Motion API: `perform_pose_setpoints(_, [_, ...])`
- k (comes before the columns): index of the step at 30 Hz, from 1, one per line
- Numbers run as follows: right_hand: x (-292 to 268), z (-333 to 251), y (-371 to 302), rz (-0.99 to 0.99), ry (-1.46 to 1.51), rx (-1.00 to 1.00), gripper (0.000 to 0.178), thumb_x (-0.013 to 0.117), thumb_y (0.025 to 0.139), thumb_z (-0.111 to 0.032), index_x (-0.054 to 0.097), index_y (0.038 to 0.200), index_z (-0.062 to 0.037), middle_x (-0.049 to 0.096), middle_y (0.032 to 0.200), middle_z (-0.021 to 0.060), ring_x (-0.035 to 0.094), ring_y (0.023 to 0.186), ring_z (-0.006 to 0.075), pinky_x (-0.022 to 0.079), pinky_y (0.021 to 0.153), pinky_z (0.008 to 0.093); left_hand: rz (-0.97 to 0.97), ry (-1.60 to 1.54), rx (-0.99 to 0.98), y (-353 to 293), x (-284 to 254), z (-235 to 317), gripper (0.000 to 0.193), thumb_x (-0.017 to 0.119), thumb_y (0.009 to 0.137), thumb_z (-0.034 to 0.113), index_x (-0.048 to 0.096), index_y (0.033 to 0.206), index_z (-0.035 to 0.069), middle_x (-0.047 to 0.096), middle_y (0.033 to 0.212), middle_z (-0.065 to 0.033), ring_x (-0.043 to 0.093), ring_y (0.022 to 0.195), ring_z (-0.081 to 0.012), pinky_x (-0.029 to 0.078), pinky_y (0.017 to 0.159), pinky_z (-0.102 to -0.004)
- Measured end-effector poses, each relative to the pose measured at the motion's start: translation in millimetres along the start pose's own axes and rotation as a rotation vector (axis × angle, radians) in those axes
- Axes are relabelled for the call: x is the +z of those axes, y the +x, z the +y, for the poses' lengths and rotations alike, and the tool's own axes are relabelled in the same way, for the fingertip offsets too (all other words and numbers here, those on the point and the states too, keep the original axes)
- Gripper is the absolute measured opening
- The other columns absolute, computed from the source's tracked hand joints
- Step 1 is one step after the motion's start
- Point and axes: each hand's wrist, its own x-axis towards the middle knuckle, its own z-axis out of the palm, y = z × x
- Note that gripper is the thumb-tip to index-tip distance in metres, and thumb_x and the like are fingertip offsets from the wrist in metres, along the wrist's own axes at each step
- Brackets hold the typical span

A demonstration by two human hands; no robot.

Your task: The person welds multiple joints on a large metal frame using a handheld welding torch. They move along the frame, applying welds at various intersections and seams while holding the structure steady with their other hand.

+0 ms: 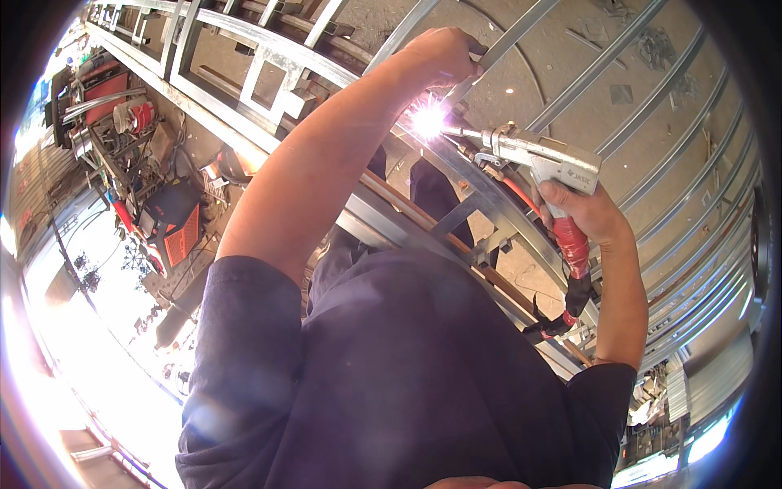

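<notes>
Beside a white glare [429, 121] over the metal frame [498, 204], our welding gun [564, 161] points its nozzle leftward, and the burst of light swallows the spot it meets, so we cannot make out the joint or the metal right under it. Our right grip [592, 210] is clasped round the gun's handle, though we see only part of the fingers. Our left grip [440, 59] is bent at a metal bar [519, 34] just above the glare; its underside is turned away, and we cannot tell whether it is clenched on the bar or only resting there. Our left forearm [314, 167] covers part of the rails behind it, and our dark shirt [407, 367] blocks the lower middle. Below the red wrapping [572, 244] and black tape on the handle, we lose the cable among the bars. At the left, strong daylight washes out the ground, and an orange and black machine [181, 236] sits among clutter too small for us to sort out; the lens's dark rim cuts off the corners. For writing, we find small dark lettering on the gun's pale housing.
</notes>
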Motion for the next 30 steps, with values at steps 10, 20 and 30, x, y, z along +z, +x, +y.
perform_pose_setpoints(10, [-8.2,10.7,-2.8,-0.015,-0.029,-0.024,0.042,0.082,0.095,-0.036,0.067,0.119,-0.0046,0.069,0.091,0.0046,0.067,0.073,0.0125,0.057,0.06,0.0298,0.024,0.059,0.045,3.8,3.4,-3.1,0.045,0.074,0.092,0.029,0.074,0.137,0.029,0.078,0.118,-0.0146,0.075,0.103,-0.0304,0.058,0.092,-0.0421])
perform_pose_setpoints(20, [-10.9,8.6,-20.3,0.029,0.037,-0.004,0.04,0.079,0.096,-0.03,0.068,0.122,-0.0013,0.073,0.094,0.0091,0.069,0.071,0.0157,0.058,0.06,0.0317,0.063,0.064,0.104,-0.3,4.8,-5.2,0.046,0.073,0.091,0.028,0.075,0.136,0.021,0.08,0.114,-0.015,0.076,0.102,-0.0297,0.058,0.093,-0.0423])
perform_pose_setpoints(30, [-54.4,48.3,-80.2,0.053,0.078,0.03,0.044,0.082,0.096,-0.029,0.066,0.125,-0.0013,0.071,0.09,0.0079,0.066,0.072,0.0158,0.055,0.06,0.0321,0.145,0.093,0.289,-18.2,57.2,63.7,0.05,0.067,0.096,0.035,0.067,0.143,0.018,0.08,0.113,-0.0104,0.075,0.108,-0.0325,0.058,0.098,-0.0423])
